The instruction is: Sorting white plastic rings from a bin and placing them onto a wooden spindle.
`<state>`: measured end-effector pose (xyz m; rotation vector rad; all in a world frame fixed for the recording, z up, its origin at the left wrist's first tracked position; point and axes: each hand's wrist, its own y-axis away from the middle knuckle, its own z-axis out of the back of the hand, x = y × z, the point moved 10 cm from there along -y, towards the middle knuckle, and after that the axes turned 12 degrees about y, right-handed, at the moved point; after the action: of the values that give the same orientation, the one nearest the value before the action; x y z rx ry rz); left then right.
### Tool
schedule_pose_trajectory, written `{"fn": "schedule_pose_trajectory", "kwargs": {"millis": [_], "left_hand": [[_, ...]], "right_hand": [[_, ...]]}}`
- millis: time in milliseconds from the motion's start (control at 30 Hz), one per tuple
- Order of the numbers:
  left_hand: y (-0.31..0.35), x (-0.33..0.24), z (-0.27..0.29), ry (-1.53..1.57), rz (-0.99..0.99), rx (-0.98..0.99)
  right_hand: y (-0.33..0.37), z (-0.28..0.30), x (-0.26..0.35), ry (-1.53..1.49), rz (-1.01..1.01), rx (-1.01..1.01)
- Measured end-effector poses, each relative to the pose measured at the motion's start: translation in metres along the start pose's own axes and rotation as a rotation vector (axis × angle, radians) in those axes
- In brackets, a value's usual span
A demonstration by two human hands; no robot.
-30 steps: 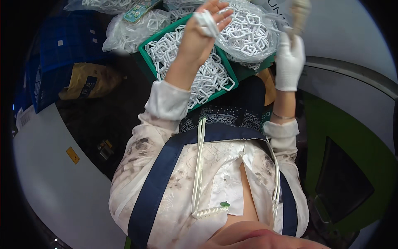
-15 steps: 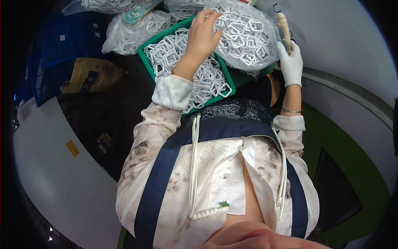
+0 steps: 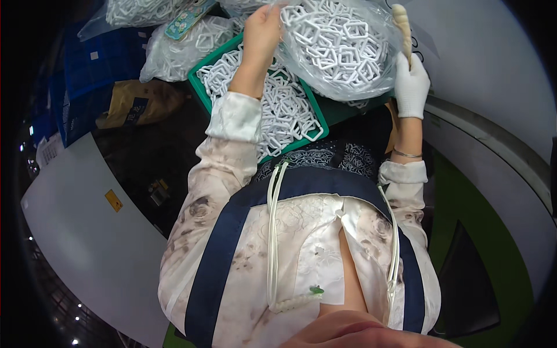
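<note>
A clear plastic bag full of white plastic chain links lies over the far right corner of a green tray. My bare left hand is closed at the bag's left edge, with a fold of plastic at its fingertips. Loose white links fill the tray under my left wrist. To the right of the bag, my right hand, in a white knit glove, is closed on the lower end of a cream, knobbly, stick-like thing. What that thing is, I cannot make out.
More clear bags of white links lie beyond the tray, with a teal patterned flat item on one. Blue bags and a brown paper bag are at left. A pale panel curves nearby; a light wall stands at right.
My left hand has moved left and away from me, and its spread fingers have closed on the bag's edge. My right hand has shifted slightly right with the cream thing.
</note>
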<state>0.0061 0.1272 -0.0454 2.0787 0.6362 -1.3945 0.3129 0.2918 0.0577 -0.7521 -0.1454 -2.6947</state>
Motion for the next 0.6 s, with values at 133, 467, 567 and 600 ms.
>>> {"fn": "schedule_pose_trajectory", "kwargs": {"millis": [133,467,567,600], "left_hand": [[0.058,-0.093,-0.06,0.28,0.067,-0.012],[0.078,-0.048,-0.046,0.17,0.047,-0.034],[0.072,-0.075,-0.048,0.0,-0.068,-0.113],[0.069,-0.097,-0.061,-0.202,-0.219,-0.116]], "right_hand": [[0.005,0.047,0.019,-0.137,0.015,-0.064],[0.019,0.069,0.026,-0.188,0.037,-0.114],[0.009,0.082,0.029,-0.013,0.038,-0.16],[-0.002,0.082,0.016,0.133,0.066,-0.149]]}}
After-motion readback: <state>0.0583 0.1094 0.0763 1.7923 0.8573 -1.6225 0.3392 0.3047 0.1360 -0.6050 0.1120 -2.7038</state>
